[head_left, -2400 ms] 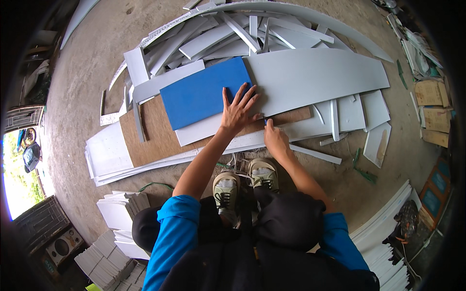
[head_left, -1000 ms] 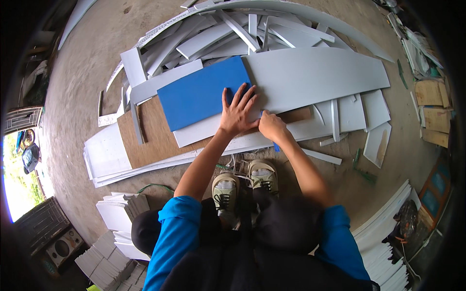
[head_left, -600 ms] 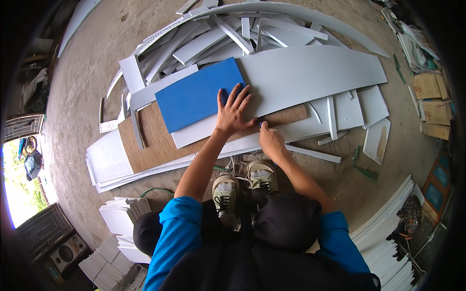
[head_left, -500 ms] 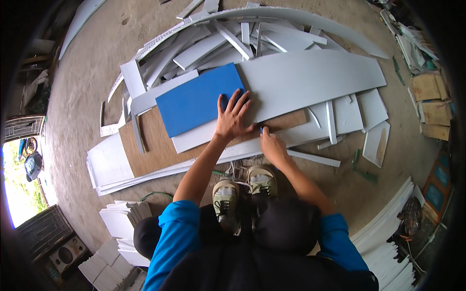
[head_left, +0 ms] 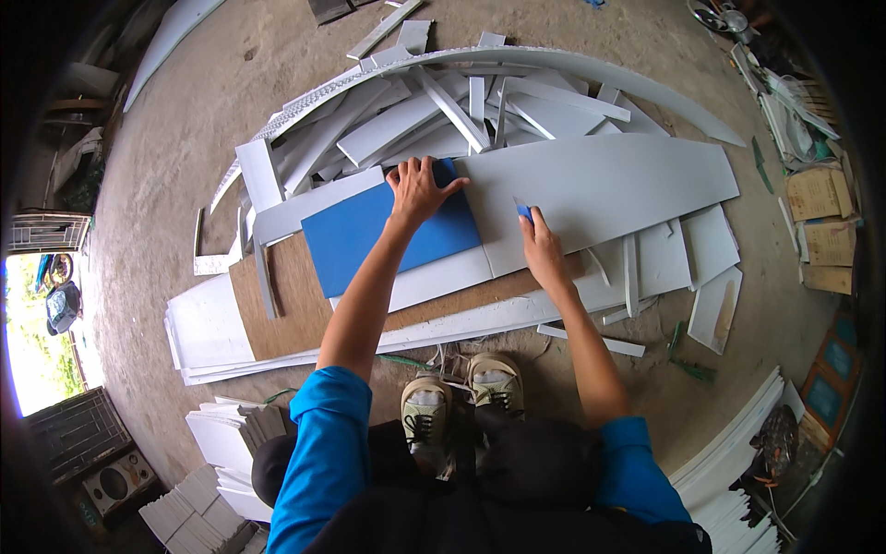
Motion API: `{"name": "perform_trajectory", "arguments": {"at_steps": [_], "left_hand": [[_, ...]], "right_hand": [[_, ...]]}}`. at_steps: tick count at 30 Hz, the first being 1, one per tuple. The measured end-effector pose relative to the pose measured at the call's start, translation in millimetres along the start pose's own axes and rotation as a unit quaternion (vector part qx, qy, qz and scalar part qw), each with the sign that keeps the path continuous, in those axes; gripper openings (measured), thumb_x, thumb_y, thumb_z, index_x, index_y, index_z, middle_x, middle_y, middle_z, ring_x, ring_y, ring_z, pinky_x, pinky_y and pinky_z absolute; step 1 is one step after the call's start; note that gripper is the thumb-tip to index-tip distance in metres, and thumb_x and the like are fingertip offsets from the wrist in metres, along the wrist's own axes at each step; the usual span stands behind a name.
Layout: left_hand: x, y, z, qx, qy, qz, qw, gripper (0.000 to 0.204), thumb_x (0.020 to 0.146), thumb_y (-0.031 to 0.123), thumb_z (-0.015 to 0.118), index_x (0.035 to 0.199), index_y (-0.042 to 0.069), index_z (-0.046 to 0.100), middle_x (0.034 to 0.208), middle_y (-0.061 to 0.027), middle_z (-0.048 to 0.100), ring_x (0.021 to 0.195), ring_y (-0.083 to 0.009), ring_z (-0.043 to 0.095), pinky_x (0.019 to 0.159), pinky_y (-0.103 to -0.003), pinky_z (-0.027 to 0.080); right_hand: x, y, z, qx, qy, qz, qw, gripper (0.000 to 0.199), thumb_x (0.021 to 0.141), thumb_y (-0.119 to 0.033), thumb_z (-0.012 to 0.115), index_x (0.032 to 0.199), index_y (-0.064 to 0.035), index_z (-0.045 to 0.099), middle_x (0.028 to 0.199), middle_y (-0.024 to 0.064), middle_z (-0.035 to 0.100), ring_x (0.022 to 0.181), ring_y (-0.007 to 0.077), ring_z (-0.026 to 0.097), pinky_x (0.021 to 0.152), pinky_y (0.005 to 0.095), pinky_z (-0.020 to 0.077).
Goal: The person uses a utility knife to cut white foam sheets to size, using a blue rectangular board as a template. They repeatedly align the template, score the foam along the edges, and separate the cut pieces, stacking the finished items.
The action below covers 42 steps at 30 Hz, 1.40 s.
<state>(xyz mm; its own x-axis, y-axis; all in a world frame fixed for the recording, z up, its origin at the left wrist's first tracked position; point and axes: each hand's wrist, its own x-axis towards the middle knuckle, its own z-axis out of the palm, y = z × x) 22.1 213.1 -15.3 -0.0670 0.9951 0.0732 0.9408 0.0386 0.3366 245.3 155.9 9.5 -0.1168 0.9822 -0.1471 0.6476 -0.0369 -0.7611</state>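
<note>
A flat blue rectangular board [head_left: 369, 240] lies on a long, pale grey-white sheet [head_left: 628, 180]. My left hand [head_left: 418, 192] is at the board's far edge near its right corner, fingers hooked over the edge and thumb stretched to the right. My right hand [head_left: 544, 247] is closed round a blue-handled utility knife [head_left: 525, 212], whose blade points away from me above the sheet. A thin line runs across the sheet from the blue board's near right corner to the sheet's near edge. Beneath the sheet lies a brown wooden board [head_left: 277, 323].
White offcut strips [head_left: 397, 115] are heaped beyond the sheet, bordered by a long curved strip [head_left: 646, 92]. Stacked white panels [head_left: 226, 434] stand at near left, more panels [head_left: 729, 462] at near right. My shoes [head_left: 496, 383] are close to the board stack. Cardboard boxes [head_left: 821, 217] stand far right.
My left hand has moved from the blue board's right side to its far edge. My right hand has lifted away from the near edge and moved farther out, bringing the knife blade into view.
</note>
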Motion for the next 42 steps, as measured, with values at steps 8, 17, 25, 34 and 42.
{"name": "perform_trajectory", "arguments": {"at_steps": [8,17,25,34,42], "left_hand": [[7,14,-72,-0.12,-0.203,-0.014,0.972,0.088,0.055,0.065,0.066,0.115,0.005,0.046,0.11,-0.0131,0.053,0.111,-0.0261,0.043,0.09,-0.046,0.028],[-40,-1,-73,0.062,-0.099,0.14,0.983,0.062,0.062,0.016,0.064,0.119,0.013,0.041,0.113,-0.0096,0.049,0.111,-0.0285,0.043,0.095,-0.047,0.031],[-60,-23,-35,0.072,-0.035,0.125,0.989,0.065,0.068,0.019,0.063,0.124,0.001,0.035,0.121,-0.0166,0.038,0.117,-0.0337,0.033,0.099,-0.051,0.025],[-20,-12,-22,0.03,-0.217,0.015,0.976,0.088,0.048,0.063,0.071,0.115,0.01,0.05,0.118,-0.0121,0.048,0.113,-0.0301,0.042,0.083,-0.053,0.029],[4,17,-96,-0.11,-0.094,0.119,0.982,0.069,0.05,0.05,0.074,0.104,0.012,0.055,0.091,-0.0068,0.062,0.094,-0.0227,0.056,0.084,-0.045,0.024]], "right_hand": [[3,-6,-35,0.308,-0.086,0.08,0.944,0.045,0.078,0.004,0.044,0.119,-0.0045,0.028,0.09,0.006,0.05,0.059,0.0107,0.051,0.048,0.024,0.0414],[-18,-37,-37,0.329,-0.146,0.046,0.932,0.07,0.076,0.007,0.039,0.133,-0.0205,0.009,0.108,0.0106,0.044,0.072,0.019,0.058,0.055,0.031,0.0512],[-19,-25,-12,0.311,-0.197,0.106,0.924,0.068,0.081,0.005,0.036,0.133,-0.021,0.003,0.117,0.0145,0.038,0.07,0.0218,0.061,0.053,0.0311,0.049],[-21,-7,-11,0.31,-0.224,0.033,0.923,0.062,0.082,0.005,0.037,0.135,-0.0108,0.009,0.109,0.0154,0.047,0.062,0.0177,0.059,0.051,0.0267,0.0446],[-31,-84,-60,0.158,-0.01,-0.013,0.987,0.021,0.088,-0.018,0.048,0.089,0.0019,0.052,0.062,0.0096,0.056,0.045,0.0188,0.054,0.044,0.031,0.0406]]}}
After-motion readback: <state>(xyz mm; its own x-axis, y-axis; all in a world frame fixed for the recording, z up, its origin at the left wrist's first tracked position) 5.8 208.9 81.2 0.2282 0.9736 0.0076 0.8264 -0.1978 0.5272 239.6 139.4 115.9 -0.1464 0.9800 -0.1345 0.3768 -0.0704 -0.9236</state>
